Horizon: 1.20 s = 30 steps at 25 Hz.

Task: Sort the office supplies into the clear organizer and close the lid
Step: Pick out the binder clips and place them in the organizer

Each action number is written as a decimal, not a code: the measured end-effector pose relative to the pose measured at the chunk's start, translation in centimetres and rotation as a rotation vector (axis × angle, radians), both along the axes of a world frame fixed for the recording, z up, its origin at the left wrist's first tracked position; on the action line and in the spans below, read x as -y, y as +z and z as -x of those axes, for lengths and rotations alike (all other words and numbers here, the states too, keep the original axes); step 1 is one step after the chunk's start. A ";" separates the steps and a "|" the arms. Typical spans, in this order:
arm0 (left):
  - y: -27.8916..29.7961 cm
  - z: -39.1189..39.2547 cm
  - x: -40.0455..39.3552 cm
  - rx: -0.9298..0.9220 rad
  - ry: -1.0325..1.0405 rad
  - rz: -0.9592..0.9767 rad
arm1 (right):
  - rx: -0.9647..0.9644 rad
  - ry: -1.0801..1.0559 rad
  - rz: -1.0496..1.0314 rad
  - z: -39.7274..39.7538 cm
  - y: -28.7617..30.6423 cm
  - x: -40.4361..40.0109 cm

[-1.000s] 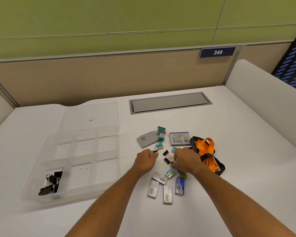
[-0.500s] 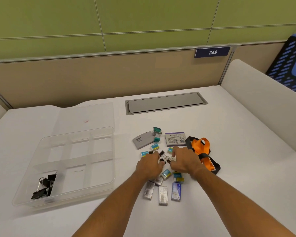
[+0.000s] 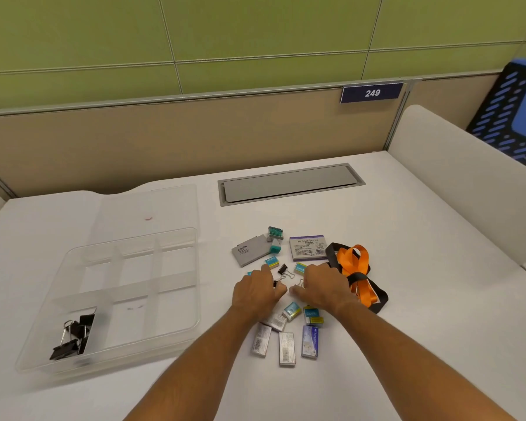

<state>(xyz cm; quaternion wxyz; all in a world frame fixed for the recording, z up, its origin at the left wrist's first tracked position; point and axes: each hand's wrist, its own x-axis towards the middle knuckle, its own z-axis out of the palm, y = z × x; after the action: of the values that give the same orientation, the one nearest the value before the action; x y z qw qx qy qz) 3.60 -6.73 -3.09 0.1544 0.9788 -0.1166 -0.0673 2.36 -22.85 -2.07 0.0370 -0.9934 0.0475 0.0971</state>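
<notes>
Sorting is barely begun: only black clips [image 3: 73, 337] fill one near corner compartment of the organizer [image 3: 176, 325] (lid [image 3: 146, 205] off behind it), while left hand [image 3: 257, 294] and right hand [image 3: 324, 287], fingers curled, gather loose clips [image 3: 283, 270] on the counter [image 3: 407, 299], their grip unclear.

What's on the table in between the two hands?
Small black binder clips lie between the left hand and the right hand, seen in the head view.

White counter [image 3: 407, 299], clear organizer [image 3: 176, 325] at left with detached lid [image 3: 128, 214] behind, grey recessed cable hatch [image 3: 289, 183], scattered staple boxes [image 3: 287, 349], loose binder clips [image 3: 283, 269], grey card case [image 3: 249, 253], orange-black lanyard [image 3: 357, 268].
</notes>
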 end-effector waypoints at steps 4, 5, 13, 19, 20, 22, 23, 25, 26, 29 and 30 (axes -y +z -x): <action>0.3 -0.1 -1.3 -0.001 0.024 0.012 | 0.006 -0.050 0.042 0.0 -0.5 -1.0; 0.3 -0.1 -1.5 0.004 0.028 0.008 | 0.007 -0.067 0.024 0.0 -0.5 -1.3; 0.8 0.5 -2.2 0.013 0.047 0.001 | -0.039 -0.131 0.038 0.1 0.1 -1.5; 0.8 0.6 -2.9 0.012 0.068 -0.018 | -0.067 -0.137 -0.090 -0.4 -0.2 -2.1; 0.8 0.7 -3.0 0.012 0.071 -0.019 | -0.070 -0.130 -0.089 -0.4 -0.1 -2.1; 0.8 0.8 -3.2 0.017 0.078 -0.017 | -0.072 -0.116 -0.083 -0.4 0.1 -2.0; 0.8 0.8 -3.3 0.023 0.083 -0.016 | -0.054 -0.119 -0.097 -0.4 0.2 -2.0; 0.9 0.9 -3.8 0.037 0.096 -0.009 | 0.007 -0.156 -0.225 -0.5 0.6 -2.1; 1.0 0.9 -4.0 0.043 0.102 -0.001 | 0.020 -0.189 -0.362 -0.5 0.9 -2.3; 1.5 1.2 -4.7 0.047 0.112 0.019 | -0.045 -0.428 -1.122 -0.8 2.7 -3.0; 1.7 1.5 -5.0 0.053 0.118 0.021 | -0.100 -0.527 -1.360 -0.7 3.2 -3.2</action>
<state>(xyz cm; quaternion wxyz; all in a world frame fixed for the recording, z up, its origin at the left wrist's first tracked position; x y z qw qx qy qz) 2.14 -1.78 -1.36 0.1653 0.9837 -0.0633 -0.0306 3.03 -19.69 1.16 0.6658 -0.7007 0.2157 0.1384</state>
